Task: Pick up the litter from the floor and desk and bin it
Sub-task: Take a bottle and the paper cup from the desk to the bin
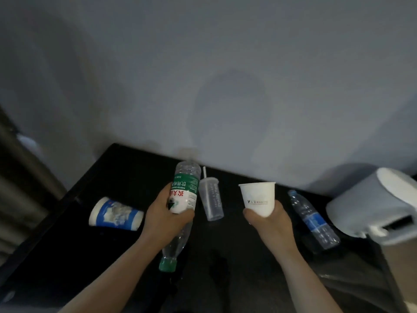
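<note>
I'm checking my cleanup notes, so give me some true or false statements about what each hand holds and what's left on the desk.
1. The left hand grips a green-labelled bottle. True.
2. The right hand holds a glass mug. False: it holds a white paper cup.
3. The blue and white tub stands upright. False: it lies on its side on the desk.
4. A blue-labelled bottle lies on the desk. True.

A plain grey-white wall (225, 64) is seen across the upper frame, dimly lit and shadowed. A black desk (126, 168) is set against it below. A curtain (22, 188) is hung at the left edge.
</note>
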Demonstrator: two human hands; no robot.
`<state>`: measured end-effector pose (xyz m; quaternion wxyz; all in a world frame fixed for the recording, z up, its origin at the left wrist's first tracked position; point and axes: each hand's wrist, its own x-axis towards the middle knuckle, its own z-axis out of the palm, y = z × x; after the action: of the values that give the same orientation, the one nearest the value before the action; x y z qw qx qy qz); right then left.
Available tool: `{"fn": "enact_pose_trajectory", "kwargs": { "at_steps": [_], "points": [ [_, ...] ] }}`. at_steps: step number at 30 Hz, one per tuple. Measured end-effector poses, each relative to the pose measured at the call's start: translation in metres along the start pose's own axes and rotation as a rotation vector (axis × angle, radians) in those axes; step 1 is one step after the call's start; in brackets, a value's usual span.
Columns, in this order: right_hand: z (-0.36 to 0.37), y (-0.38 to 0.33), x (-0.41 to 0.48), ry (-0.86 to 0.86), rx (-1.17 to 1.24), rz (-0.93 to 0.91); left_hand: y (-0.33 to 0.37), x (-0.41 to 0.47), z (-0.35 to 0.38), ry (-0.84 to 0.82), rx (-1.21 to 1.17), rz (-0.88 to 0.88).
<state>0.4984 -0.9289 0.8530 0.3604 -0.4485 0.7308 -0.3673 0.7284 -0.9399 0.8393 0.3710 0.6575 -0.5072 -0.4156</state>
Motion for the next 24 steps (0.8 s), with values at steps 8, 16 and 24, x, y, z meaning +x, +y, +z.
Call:
{"fn": "enact_pose_trajectory", "kwargs": {
  "at_steps": [8,16,24],
  "points": [
    [-0.086,0.0,-0.083,0.423,0.084,0.055,0.078,-0.018,0.049,-0.369,-0.108,0.23],
    [-0.195,0.03,-0.192,0.809,0.11,0.088,0.15,-0.097,0.15,-0.763,-0.149,0.423],
    [-0.293,0.079,-0.318,1.157,0.155,0.165,0.205,-0.239,0.255,-1.132,-0.185,0.602]
  ]
}}
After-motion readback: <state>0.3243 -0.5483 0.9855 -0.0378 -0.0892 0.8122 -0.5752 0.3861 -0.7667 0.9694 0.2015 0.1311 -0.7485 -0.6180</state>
